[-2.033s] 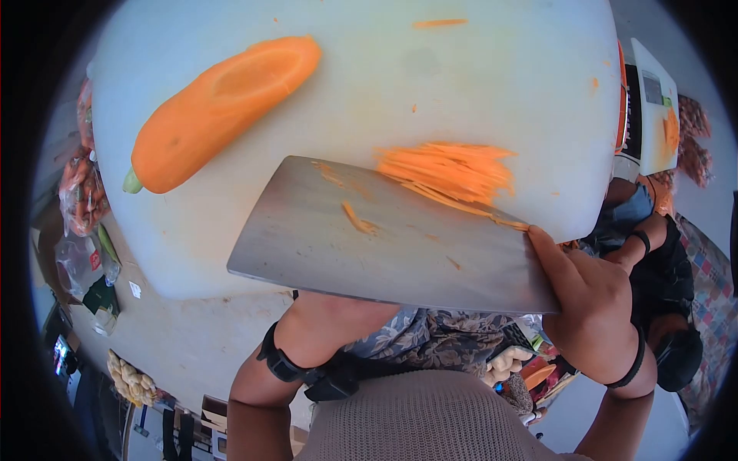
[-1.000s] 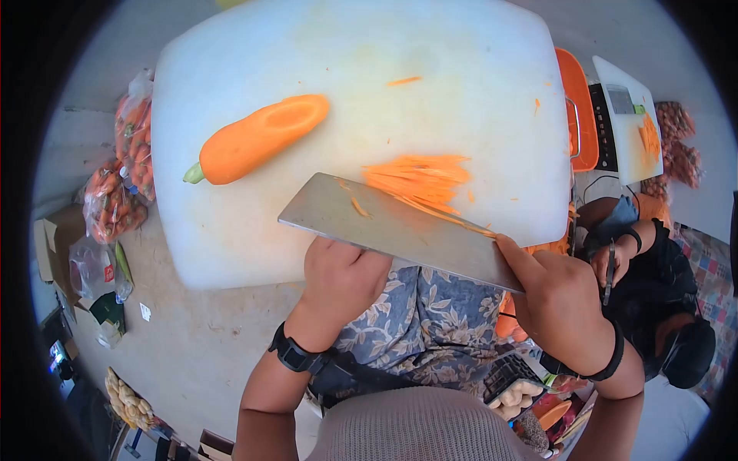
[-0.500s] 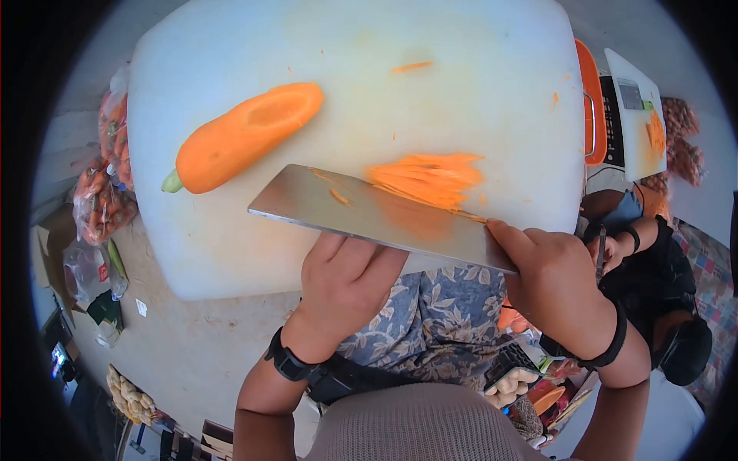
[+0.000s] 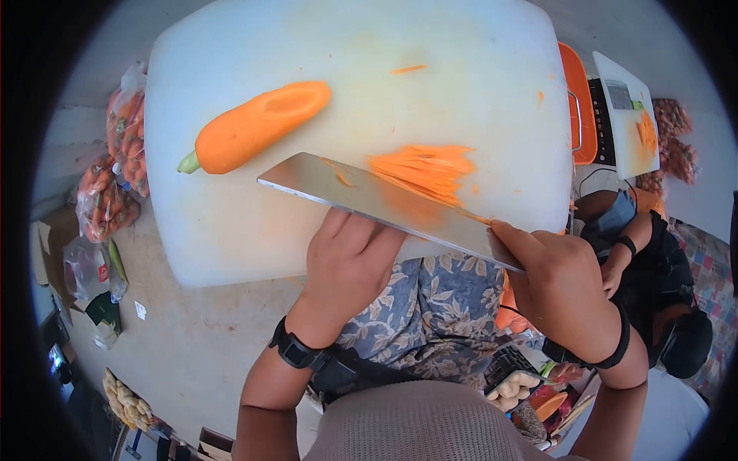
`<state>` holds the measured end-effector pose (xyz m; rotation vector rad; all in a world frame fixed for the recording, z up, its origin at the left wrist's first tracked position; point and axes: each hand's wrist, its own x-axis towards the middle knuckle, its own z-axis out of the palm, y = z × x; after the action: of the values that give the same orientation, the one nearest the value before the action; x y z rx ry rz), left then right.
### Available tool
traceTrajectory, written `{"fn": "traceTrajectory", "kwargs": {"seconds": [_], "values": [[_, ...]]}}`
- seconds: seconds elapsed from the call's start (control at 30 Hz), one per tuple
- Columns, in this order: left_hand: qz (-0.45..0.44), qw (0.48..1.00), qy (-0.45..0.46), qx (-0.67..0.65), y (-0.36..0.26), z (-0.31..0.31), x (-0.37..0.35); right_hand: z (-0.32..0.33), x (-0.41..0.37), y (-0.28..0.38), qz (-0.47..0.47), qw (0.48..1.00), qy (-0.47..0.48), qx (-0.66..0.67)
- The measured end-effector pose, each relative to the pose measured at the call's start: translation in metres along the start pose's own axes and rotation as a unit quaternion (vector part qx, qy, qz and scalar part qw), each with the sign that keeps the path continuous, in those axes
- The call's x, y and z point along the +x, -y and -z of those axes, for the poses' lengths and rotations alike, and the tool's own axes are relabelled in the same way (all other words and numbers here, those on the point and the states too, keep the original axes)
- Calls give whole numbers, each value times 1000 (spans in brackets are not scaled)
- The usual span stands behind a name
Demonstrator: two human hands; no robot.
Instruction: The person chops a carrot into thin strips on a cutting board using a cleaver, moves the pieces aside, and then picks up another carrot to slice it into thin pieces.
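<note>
A wide steel cleaver [image 4: 369, 200] lies almost flat over the near part of a large white cutting board [image 4: 231, 230]. My right hand [image 4: 557, 292] grips its handle at the right. My left hand [image 4: 350, 265] sits under the blade with its fingers flat against the underside. A pile of thin carrot shreds [image 4: 423, 169] rests on the board just beyond the blade, with a few on the steel. A peeled carrot [image 4: 257, 127], sliced flat on top, lies at the board's left.
Bags of carrots [image 4: 115, 173] sit left of the board. An orange tray [image 4: 580, 104] and a white scale [image 4: 626, 115] stand at the right. Another person in dark clothes [image 4: 653, 284] crouches lower right. Baskets of produce [image 4: 530, 392] stand below.
The cleaver has tilted flatter and slid under the shreds. My left hand came up from below and pressed against the blade's underside. The view shifted slightly.
</note>
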<state>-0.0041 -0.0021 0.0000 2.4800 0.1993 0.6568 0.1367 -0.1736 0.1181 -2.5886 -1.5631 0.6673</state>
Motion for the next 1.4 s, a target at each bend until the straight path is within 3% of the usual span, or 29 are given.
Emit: {"fn": "traceTrajectory", "kwargs": {"seconds": [0.23, 0.57, 0.97, 1.4], "values": [[-1, 1000, 16, -3, 2, -1, -8, -3, -19, -5, 27, 998, -32, -50], [8, 1000, 22, -1, 0, 3, -9, -13, -13, -5, 56, 990, -3, -129], [6, 1000, 4, -9, -1, 1, -4, -27, 30, -7, 73, 995, -26, -54], [-7, 1000, -16, -17, 1, -2, -8, -5, -19, -6, 61, 994, -22, -86]]}}
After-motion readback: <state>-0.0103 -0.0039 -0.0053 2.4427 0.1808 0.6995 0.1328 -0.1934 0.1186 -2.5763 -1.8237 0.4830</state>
